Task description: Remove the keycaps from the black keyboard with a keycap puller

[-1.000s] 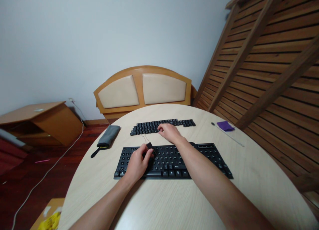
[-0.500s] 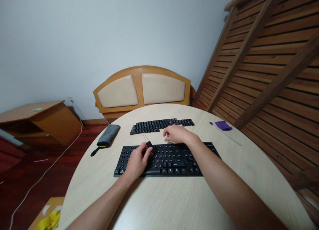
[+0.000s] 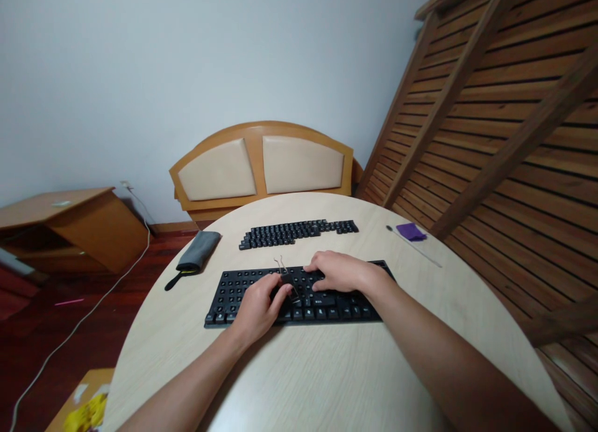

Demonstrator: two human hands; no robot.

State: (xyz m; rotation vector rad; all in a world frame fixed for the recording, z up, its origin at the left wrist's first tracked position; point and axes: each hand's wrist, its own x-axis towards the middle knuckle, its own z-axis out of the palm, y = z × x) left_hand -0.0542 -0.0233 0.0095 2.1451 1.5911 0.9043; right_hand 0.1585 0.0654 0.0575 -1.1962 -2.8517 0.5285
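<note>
A black keyboard (image 3: 228,295) lies on the table with many keycaps off and bare switch stems showing; keycaps stay along its front row. My left hand (image 3: 259,304) is closed, thumb and fingers pinching the dark body of a wire keycap puller (image 3: 286,278) over the keyboard's middle. The puller's thin wires stick out beyond both ends of its body. To the right, my right hand (image 3: 339,271) is low over the keyboard, thumb and index finger apart with nothing seen between them. Loose black keycaps (image 3: 280,234) lie in rows behind the keyboard.
A grey pouch (image 3: 200,251) with a black loop lies left on the round table (image 3: 327,369). At right are a purple cloth (image 3: 411,232) and a thin long-handled brush (image 3: 415,248). A wooden headboard (image 3: 259,161) stands behind, a slatted wooden panel (image 3: 490,139) at right.
My right hand has come down from near the loose keycaps to the keyboard, its fingers spreading. In my left hand the puller has turned, its far wires pointing up more. The view has shifted slightly.
</note>
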